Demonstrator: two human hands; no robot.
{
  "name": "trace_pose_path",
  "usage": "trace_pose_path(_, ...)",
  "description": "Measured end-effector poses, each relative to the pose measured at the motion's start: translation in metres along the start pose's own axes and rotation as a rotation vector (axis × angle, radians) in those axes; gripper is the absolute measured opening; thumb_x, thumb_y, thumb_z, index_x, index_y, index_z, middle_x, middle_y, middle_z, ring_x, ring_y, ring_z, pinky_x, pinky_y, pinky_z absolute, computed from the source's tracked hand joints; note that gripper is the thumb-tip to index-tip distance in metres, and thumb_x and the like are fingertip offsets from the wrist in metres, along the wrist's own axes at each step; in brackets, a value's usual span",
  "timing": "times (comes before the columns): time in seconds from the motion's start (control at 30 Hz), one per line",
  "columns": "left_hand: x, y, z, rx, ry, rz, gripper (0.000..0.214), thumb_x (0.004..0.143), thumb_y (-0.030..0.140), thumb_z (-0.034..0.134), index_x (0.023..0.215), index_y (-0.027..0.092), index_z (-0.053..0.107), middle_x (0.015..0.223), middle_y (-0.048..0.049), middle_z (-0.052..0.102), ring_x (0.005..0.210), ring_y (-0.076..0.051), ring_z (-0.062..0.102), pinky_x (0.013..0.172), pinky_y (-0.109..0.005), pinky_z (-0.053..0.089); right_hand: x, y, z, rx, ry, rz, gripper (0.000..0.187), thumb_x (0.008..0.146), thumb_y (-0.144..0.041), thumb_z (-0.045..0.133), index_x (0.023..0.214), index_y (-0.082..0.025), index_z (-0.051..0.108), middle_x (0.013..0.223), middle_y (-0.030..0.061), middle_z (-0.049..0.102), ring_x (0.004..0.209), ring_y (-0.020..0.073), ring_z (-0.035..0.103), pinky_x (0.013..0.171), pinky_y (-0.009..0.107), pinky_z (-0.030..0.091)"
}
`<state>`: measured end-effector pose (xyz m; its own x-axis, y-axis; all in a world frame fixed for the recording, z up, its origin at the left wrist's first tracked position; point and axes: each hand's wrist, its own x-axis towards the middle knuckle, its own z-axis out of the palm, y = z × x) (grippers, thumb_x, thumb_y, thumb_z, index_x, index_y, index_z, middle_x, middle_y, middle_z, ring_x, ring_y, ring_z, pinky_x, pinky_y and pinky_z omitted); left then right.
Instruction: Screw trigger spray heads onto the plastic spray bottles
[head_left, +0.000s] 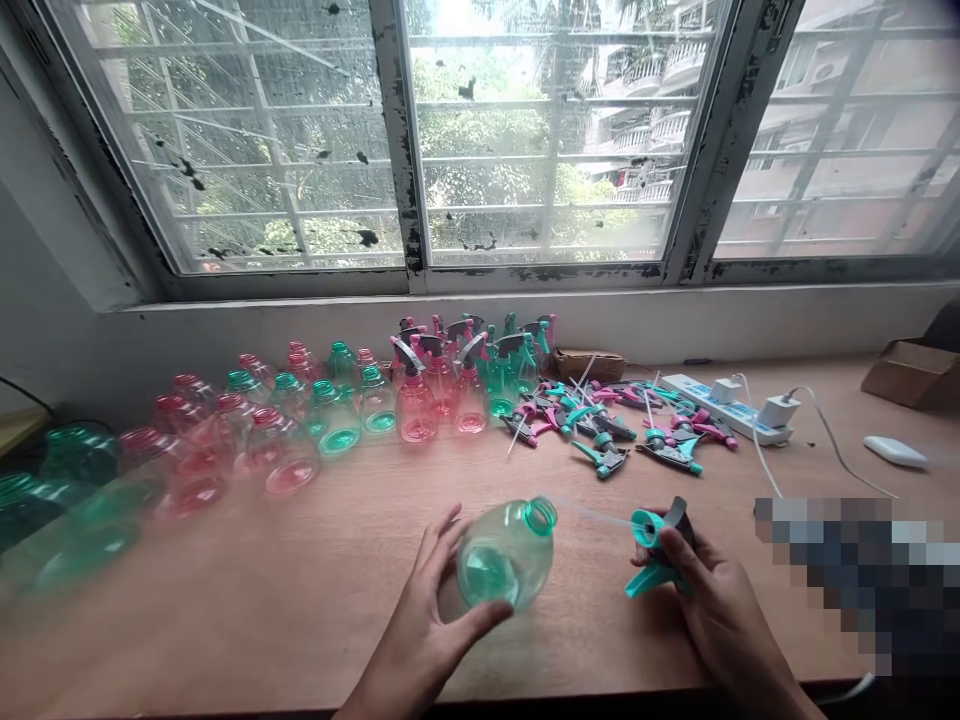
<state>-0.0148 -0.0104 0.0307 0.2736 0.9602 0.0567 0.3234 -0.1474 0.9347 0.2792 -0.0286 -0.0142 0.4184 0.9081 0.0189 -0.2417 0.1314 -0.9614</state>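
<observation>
My left hand (424,625) grips a clear green plastic bottle (504,555), tipped on its side with its open neck pointing right. My right hand (709,600) is closed round a teal and grey trigger spray head (660,550). The head's thin clear dip tube reaches left toward the bottle's neck; its tip lies close to the opening. Both hands are low over the near middle of the wooden table (300,590).
Several uncapped pink and green bottles (285,430) stand at the left. Bottles fitted with spray heads (465,375) stand by the wall. A heap of loose trigger heads (615,425) lies at centre right. A white power strip (724,405), a cardboard box (911,370) and a white object (896,452) sit at right.
</observation>
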Motion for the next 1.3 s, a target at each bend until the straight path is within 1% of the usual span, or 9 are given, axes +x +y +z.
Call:
trace_pose_path(0.13,-0.004,0.005,0.001,-0.026,-0.079,-0.006,0.077,0.073,0.035,0.084,0.139,0.025,0.046,0.164,-0.0125,0.032,0.152,-0.03,0.028,0.128,-0.046,0.018,-0.003,-0.001,-0.003,-0.225,-0.007,-0.048,0.054,0.066,-0.052,0.087,0.107,-0.022,0.068,0.068,-0.0026,0.075,0.071,0.0203,0.069,0.065,0.023,0.056)
trace_pose_path(0.23,-0.003,0.006,0.0,-0.12,-0.062,0.003,0.066,0.081,0.041,0.075,0.137,0.027,0.044,0.155,-0.0099,0.046,0.148,-0.03,0.035,0.126,-0.048,0.021,-0.005,-0.003,-0.001,-0.082,0.034,-0.091,0.043,0.072,-0.052,0.083,0.099,-0.023,0.068,0.067,-0.0033,0.072,0.069,0.0192,0.067,0.065,0.024,0.056)
trace_pose_path(0.37,0.0,0.007,-0.004,-0.255,0.067,-0.054,0.069,0.084,0.06,0.063,0.138,0.024,0.04,0.144,-0.0137,0.053,0.142,-0.036,0.041,0.119,-0.052,0.03,-0.006,-0.007,0.002,0.127,0.019,-0.112,0.031,0.077,-0.048,0.081,0.09,-0.023,0.067,0.064,-0.0051,0.067,0.065,0.014,0.061,0.062,0.018,0.053)
trace_pose_path(0.57,0.0,0.019,-0.004,-0.345,0.264,-0.12,0.053,0.087,0.055,0.059,0.128,0.024,0.043,0.129,-0.0104,0.058,0.133,-0.034,0.045,0.112,-0.051,0.031,-0.006,-0.006,0.002,-0.027,-0.015,-0.165,0.039,0.075,-0.049,0.081,0.098,-0.02,0.068,0.064,0.0003,0.069,0.062,0.0208,0.063,0.055,0.029,0.053)
trace_pose_path(0.8,-0.002,0.015,-0.004,-0.306,0.257,-0.061,0.061,0.081,0.054,0.068,0.129,0.026,0.042,0.138,-0.0108,0.051,0.133,-0.035,0.045,0.113,-0.056,0.033,-0.007,-0.005,0.002,-0.214,-0.026,-0.14,0.043,0.077,-0.054,0.077,0.103,-0.022,0.065,0.062,-0.0024,0.067,0.061,0.0201,0.062,0.058,0.028,0.053)
trace_pose_path(0.9,-0.006,0.009,0.0,-0.169,0.24,0.061,0.058,0.081,0.048,0.072,0.13,0.033,0.045,0.15,-0.0072,0.043,0.143,-0.035,0.036,0.118,-0.061,0.028,-0.008,-0.008,0.002,-0.235,-0.028,-0.142,0.043,0.077,-0.055,0.076,0.104,-0.024,0.065,0.061,-0.0037,0.068,0.062,0.0188,0.062,0.06,0.026,0.053)
trace_pose_path(1.1,-0.012,-0.009,0.015,0.12,0.225,0.213,0.099,0.069,0.043,0.086,0.15,0.041,0.028,0.167,-0.0048,0.022,0.154,-0.034,0.022,0.125,-0.058,0.022,-0.017,-0.013,0.011,-0.181,-0.204,-0.04,0.042,0.073,-0.053,0.081,0.098,-0.023,0.065,0.064,-0.0014,0.075,0.065,0.0213,0.068,0.064,0.029,0.055)
trace_pose_path(1.2,-0.012,-0.012,0.018,0.13,0.101,0.202,0.099,0.069,0.04,0.087,0.15,0.039,0.031,0.166,-0.0052,0.029,0.154,-0.033,0.023,0.127,-0.055,0.02,-0.021,-0.013,0.017,-0.117,-0.348,0.006,0.039,0.076,-0.052,0.08,0.095,-0.024,0.062,0.065,0.0002,0.078,0.065,0.021,0.07,0.064,0.028,0.054)
trace_pose_path(1.3,-0.009,-0.012,0.017,-0.055,0.087,0.135,0.096,0.071,0.035,0.086,0.15,0.042,0.032,0.16,-0.0035,0.041,0.149,-0.034,0.034,0.126,-0.054,0.022,-0.023,-0.013,0.023,-0.057,-0.425,0.082,0.035,0.08,-0.052,0.076,0.096,-0.025,0.059,0.064,0.0008,0.079,0.065,0.0217,0.072,0.064,0.029,0.055)
